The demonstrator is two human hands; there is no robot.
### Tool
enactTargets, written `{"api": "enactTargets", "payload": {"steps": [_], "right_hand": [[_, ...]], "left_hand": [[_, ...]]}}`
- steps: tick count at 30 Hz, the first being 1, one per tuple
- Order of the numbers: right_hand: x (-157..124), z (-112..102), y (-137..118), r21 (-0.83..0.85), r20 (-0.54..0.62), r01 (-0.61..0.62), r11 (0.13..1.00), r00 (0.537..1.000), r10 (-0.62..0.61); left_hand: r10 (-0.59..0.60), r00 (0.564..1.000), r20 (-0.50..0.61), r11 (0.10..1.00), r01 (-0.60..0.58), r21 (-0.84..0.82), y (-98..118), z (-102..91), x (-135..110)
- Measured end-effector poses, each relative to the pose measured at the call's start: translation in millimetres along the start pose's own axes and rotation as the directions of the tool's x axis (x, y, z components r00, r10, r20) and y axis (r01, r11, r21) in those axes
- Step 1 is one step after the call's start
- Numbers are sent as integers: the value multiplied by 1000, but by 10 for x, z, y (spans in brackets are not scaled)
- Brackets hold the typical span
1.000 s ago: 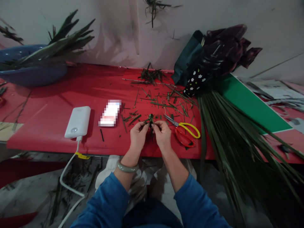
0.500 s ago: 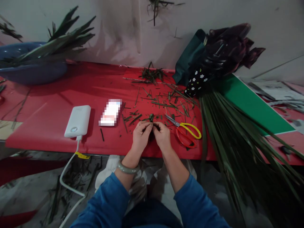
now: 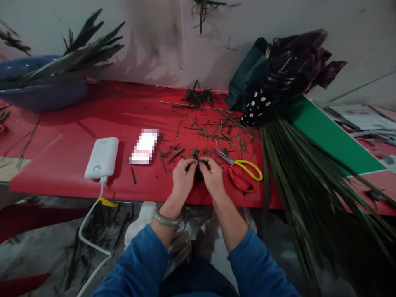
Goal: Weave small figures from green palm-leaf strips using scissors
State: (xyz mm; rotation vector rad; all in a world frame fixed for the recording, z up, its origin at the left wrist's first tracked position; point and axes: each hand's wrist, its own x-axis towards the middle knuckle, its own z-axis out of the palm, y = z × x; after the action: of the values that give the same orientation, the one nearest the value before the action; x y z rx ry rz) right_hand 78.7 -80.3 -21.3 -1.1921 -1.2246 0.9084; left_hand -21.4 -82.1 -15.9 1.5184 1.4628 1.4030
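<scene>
My left hand [image 3: 183,176] and my right hand [image 3: 211,176] meet over the front of the red table, thumbs and fingertips pinched close together. Between them they grip a small piece of folded green leaf [image 3: 195,153]; its top pokes out beyond the fingertips, and the rest is mostly hidden by the fingers. Just to the right of my right hand lie scissors [image 3: 239,164] with one yellow and one red handle, their blades pointing up and left. Cut leaf scraps [image 3: 176,155] are strewn on the table beyond my hands.
A white power bank [image 3: 102,157] with a cable and a lit phone [image 3: 144,147] lie to the left. Behind them stands a blue basin [image 3: 46,97] of leaves. Long green leaves [image 3: 297,173] hang over the right edge beside dark bags [image 3: 287,66]. A leaf heap [image 3: 198,97] lies at the back.
The leaf piece's top has shifted slightly left and tilted in my fingertips. My right hand has turned a little; both hands keep their pinch. The scissors have not moved.
</scene>
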Motion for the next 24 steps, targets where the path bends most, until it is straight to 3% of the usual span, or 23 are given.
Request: {"api": "enactTargets", "payload": {"steps": [5, 12, 16, 20, 24], "right_hand": [[14, 1, 42, 146, 29, -96, 985, 995, 92], [25, -37, -47, 303, -64, -171, 937, 978, 200], [24, -38, -21, 349, -30, -178, 920, 979, 201], [27, -48, 17, 379, 24, -236, 895, 969, 246], [30, -99, 29, 395, 121, -287, 872, 958, 261]], "left_hand": [[25, 999, -26, 999, -26, -23, -1, -11, -9], [79, 992, 97, 996, -74, -51, -24, 30, 21], [22, 986, 165, 995, -5, -102, -64, 42, 14], [-48, 987, 154, 986, 71, -151, -88, 36, 1], [-24, 989, 149, 991, 44, -130, -82, 27, 6]]}}
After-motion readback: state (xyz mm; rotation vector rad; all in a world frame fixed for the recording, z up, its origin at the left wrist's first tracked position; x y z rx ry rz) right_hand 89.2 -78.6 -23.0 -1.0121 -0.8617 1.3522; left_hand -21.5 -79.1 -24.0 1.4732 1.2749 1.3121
